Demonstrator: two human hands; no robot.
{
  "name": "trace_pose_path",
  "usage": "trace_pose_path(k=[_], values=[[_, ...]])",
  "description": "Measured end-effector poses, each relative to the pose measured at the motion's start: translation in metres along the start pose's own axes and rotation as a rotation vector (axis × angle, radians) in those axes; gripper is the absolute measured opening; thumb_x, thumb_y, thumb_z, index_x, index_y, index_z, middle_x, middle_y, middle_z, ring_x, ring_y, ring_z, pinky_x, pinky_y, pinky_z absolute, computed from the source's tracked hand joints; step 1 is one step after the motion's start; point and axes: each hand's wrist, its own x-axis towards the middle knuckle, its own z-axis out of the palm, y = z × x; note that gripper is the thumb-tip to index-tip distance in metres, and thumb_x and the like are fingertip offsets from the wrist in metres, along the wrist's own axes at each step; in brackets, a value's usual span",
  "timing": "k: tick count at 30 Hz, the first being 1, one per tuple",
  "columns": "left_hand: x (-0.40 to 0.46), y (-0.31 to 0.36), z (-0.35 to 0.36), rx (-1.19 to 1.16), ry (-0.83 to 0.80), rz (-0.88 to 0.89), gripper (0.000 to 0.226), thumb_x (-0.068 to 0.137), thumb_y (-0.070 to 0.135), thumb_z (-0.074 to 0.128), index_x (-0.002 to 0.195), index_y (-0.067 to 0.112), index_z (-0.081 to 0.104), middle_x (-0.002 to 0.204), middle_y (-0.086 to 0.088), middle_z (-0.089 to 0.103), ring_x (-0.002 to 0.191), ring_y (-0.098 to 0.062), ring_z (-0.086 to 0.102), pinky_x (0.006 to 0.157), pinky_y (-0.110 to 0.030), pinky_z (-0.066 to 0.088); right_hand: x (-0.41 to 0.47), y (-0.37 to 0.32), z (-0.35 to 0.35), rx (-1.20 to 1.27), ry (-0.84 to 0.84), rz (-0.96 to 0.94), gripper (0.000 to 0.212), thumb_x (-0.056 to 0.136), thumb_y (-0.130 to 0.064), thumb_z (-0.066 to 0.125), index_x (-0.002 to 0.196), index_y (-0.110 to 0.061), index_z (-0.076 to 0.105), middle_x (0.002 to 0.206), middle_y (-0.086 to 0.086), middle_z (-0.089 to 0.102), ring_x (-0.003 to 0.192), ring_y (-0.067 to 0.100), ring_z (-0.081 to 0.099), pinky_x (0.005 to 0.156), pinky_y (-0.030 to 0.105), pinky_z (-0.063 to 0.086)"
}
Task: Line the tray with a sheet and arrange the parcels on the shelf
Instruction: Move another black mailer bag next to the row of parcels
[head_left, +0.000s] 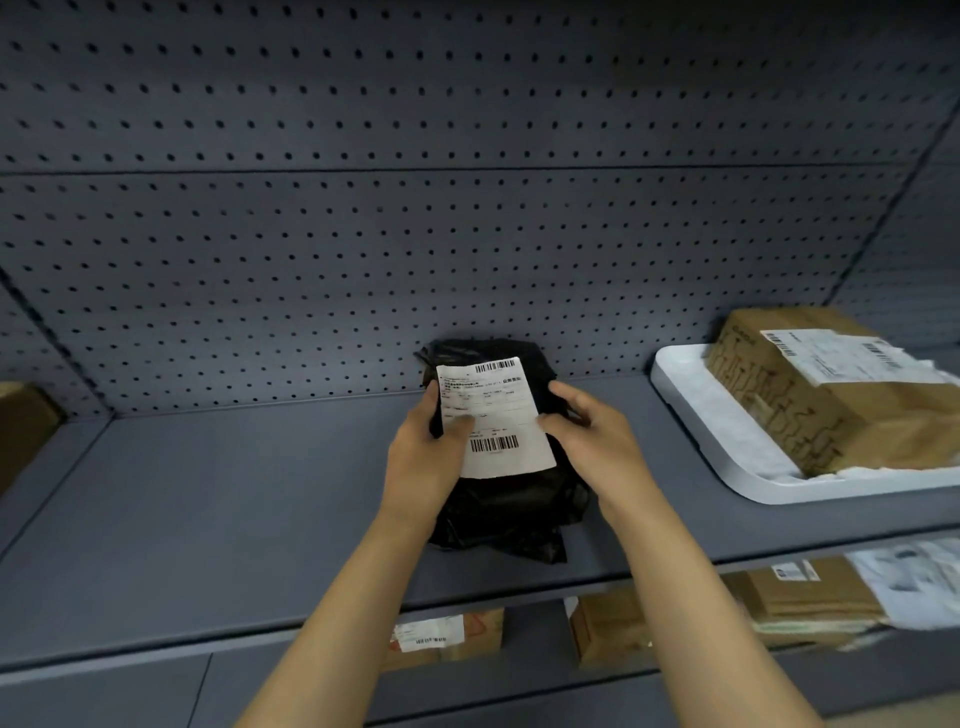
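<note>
both forearms reach in from below; i see my left hand (423, 441) and right hand (592, 431) with fingers clamped on the sides of the black parcel (509, 499), which rests on the shelf (208, 509). right of it, the white tray (727, 457) holds a sheet and a brown box (831, 395).
</note>
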Motion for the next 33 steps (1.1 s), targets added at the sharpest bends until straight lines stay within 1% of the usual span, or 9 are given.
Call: trace_pose_path(k=[3,5,7,10,15,18,23,28,33], values=[[-0.003,-0.003,0.001,0.002,0.020,-0.019,0.046,0.097,0.018,0.058,0.139,0.037,0.060,0.120,0.015,0.071,0.112,-0.009,0.065,0.100,-0.029,0.050,0.000,0.005,0.002,0.020,0.011,0.010,0.053,0.088,-0.014,0.068,0.139,-0.026,0.060,0.140,-0.007,0.060,0.135,0.010,0.049,0.107,0.026,0.039],[-0.005,-0.002,0.001,0.001,0.026,-0.055,0.038,0.096,0.024,0.060,0.133,0.035,0.066,0.118,0.012,0.073,0.112,-0.012,0.067,0.102,-0.035,0.052,-0.001,0.006,0.004,0.040,0.018,0.012,0.051,0.088,-0.013,0.068,0.138,-0.026,0.061,0.138,-0.007,0.061,0.132,0.008,0.051,0.104,0.023,0.039],[-0.007,-0.001,0.002,-0.007,0.028,-0.087,0.030,0.096,0.029,0.060,0.123,0.034,0.070,0.115,0.010,0.074,0.110,-0.015,0.068,0.101,-0.039,0.053,-0.003,0.005,0.005,0.062,0.032,0.006,0.050,0.089,-0.012,0.068,0.136,-0.026,0.063,0.137,-0.008,0.062,0.131,0.008,0.051,0.105,0.024,0.040],[-0.010,0.007,0.000,-0.039,0.028,-0.091,0.021,0.097,0.027,0.058,0.105,0.040,0.072,0.107,0.011,0.075,0.108,-0.015,0.068,0.097,-0.037,0.055,-0.006,-0.002,0.006,0.109,0.069,-0.002,0.046,0.089,-0.009,0.066,0.132,-0.027,0.067,0.130,-0.011,0.064,0.129,0.008,0.053,0.107,0.027,0.042],[-0.022,0.031,-0.016,-0.131,0.069,-0.049,0.026,0.099,0.027,0.053,0.090,0.041,0.072,0.104,0.015,0.075,0.105,-0.011,0.068,0.097,-0.034,0.052,-0.017,-0.028,0.010,0.111,0.022,-0.064,0.044,0.091,-0.010,0.065,0.132,-0.028,0.066,0.133,-0.012,0.061,0.127,0.002,0.047,0.102,0.022,0.038],[-0.034,0.049,-0.035,-0.148,0.087,-0.015,0.031,0.101,0.028,0.051,0.083,0.038,0.074,0.096,0.015,0.078,0.103,-0.011,0.069,0.097,-0.037,0.053,-0.026,-0.046,0.017,0.119,0.007,-0.126,0.044,0.091,-0.012,0.065,0.131,-0.031,0.067,0.136,-0.016,0.061,0.131,0.002,0.048,0.110,0.026,0.038],[-0.045,0.069,-0.086,-0.189,0.120,0.007,0.030,0.100,0.028,0.049,0.095,0.031,0.079,0.097,0.011,0.082,0.100,-0.016,0.075,0.099,-0.046,0.055,-0.038,-0.081,0.047,0.138,-0.071,-0.199,0.041,0.089,-0.015,0.068,0.127,-0.033,0.070,0.136,-0.013,0.063,0.131,0.005,0.052,0.113,0.033,0.040],[-0.049,0.068,-0.154,-0.174,0.173,0.033,0.031,0.101,0.023,0.048,0.097,0.028,0.079,0.096,0.009,0.082,0.098,-0.016,0.076,0.097,-0.041,0.055,-0.054,-0.098,0.106,0.132,-0.153,-0.235,0.041,0.088,-0.018,0.069,0.125,-0.034,0.070,0.136,-0.013,0.064,0.131,0.005,0.053,0.113,0.033,0.041],[-0.046,0.047,-0.233,-0.150,0.243,0.002,0.029,0.100,0.023,0.051,0.095,0.025,0.079,0.090,0.008,0.082,0.094,-0.016,0.077,0.083,-0.032,0.057,-0.073,-0.107,0.183,0.121,-0.217,-0.259,0.041,0.090,-0.014,0.068,0.128,-0.028,0.070,0.142,-0.010,0.059,0.134,0.004,0.048,0.105,0.020,0.038]])
